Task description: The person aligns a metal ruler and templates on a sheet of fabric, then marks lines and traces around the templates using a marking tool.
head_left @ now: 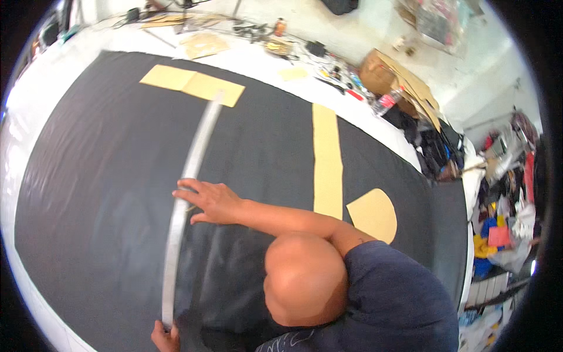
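A long metal ruler (197,144) lies across the black sheet material (105,176), from a tan paper pattern piece (205,85) at the far side down to the near edge. My right hand (212,202) rests on the ruler's middle, fingers spread. By its thumb shows a small thin tan thing, too small to name. At the near end, my left hand (166,337) grips the ruler's tip, partly cut off by the lower edge. To the right of my right arm lie a long tan strip (327,158) and a rounded tan pattern piece (373,214).
The white table surface (296,88) shows past the sheet's far edge, with scattered tools, a cardboard box (376,71) and a plastic bottle (388,101). Black items (435,149) sit at the right, beside heaped colourful scraps (492,240).
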Motion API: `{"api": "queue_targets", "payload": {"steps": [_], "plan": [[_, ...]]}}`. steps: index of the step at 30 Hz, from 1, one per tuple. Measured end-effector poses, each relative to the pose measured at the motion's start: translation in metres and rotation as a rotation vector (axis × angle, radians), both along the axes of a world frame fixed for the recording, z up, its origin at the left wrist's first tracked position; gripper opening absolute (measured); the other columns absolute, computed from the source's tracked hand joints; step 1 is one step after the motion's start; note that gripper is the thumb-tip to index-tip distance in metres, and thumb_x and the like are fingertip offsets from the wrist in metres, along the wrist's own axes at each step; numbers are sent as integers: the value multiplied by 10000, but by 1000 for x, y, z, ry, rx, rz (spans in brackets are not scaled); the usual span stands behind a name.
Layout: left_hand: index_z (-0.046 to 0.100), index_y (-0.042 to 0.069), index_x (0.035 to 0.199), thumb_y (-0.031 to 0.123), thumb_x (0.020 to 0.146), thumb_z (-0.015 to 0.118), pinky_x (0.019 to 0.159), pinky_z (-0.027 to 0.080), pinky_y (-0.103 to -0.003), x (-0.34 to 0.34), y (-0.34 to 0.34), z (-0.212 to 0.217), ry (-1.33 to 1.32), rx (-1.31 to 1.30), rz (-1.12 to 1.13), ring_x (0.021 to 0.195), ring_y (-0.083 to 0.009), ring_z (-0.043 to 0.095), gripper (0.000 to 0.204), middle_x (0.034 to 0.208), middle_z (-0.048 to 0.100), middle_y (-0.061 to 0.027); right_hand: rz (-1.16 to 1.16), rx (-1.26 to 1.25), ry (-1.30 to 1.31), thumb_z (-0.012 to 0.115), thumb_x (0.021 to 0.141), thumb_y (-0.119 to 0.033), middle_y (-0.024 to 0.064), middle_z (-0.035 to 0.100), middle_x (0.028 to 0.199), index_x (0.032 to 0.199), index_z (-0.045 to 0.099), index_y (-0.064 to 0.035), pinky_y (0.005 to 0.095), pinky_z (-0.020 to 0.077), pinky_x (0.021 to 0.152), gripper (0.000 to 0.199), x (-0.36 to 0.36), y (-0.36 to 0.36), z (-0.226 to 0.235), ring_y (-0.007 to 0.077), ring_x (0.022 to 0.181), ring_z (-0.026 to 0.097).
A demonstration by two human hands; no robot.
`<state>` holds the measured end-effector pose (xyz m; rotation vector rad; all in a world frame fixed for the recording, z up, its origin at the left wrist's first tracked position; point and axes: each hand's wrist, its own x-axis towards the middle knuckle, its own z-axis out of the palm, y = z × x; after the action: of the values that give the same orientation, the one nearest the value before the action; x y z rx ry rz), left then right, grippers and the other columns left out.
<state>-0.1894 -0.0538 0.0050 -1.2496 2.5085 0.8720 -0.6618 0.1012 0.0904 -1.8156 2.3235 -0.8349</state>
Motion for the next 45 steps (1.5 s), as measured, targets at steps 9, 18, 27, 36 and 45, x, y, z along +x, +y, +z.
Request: {"api": "queue_targets", "payload": {"steps": [9, 18, 27, 36, 45], "plan": [[596, -69, 905, 276, 919, 665, 689, 468, -509, -48, -39, 39, 253, -237, 137, 697, -419, 569, 353, 804, 632, -273, -1076, 164, -223, 691, 908, -366, 136, 660, 1179, 1162, 648, -98, 443, 523, 926, 372, -62, 250, -74, 335, 1091, 650], [607, -96, 894, 509, 933, 679, 710, 471, -518, -73, -81, 21, 269, -321, 199, 730, -423, 576, 611, 805, 648, -279, -1690, 389, -272, 705, 878, -493, 169, 720, 999, 1044, 659, -24, 446, 529, 838, 499, -19, 448, -104, 338, 972, 693], [630, -85, 920, 499, 890, 726, 739, 480, -515, -54, -99, -27, 152, -392, 284, 761, -385, 594, 592, 842, 668, -265, -1682, 533, -296, 709, 820, -601, 205, 620, 1296, 1307, 605, -63, 492, 491, 1004, 733, -113, 399, -111, 363, 1245, 585], [609, -79, 1021, 384, 901, 706, 844, 489, -512, -56, -84, -16, 26, -244, 388, 917, -420, 639, 488, 1010, 686, -279, -1267, 415, -137, 707, 895, -388, 142, 570, 1286, 1276, 604, -103, 476, 501, 990, 487, -202, 283, -102, 345, 1206, 578], [580, 12, 992, 447, 890, 726, 761, 510, -506, -59, -65, -4, -16, -243, 151, 832, -432, 643, 470, 900, 677, -219, -695, 352, 70, 657, 888, -241, 129, 595, 1245, 1194, 621, -80, 469, 516, 979, 348, -279, 53, -100, 330, 1182, 593]]}}
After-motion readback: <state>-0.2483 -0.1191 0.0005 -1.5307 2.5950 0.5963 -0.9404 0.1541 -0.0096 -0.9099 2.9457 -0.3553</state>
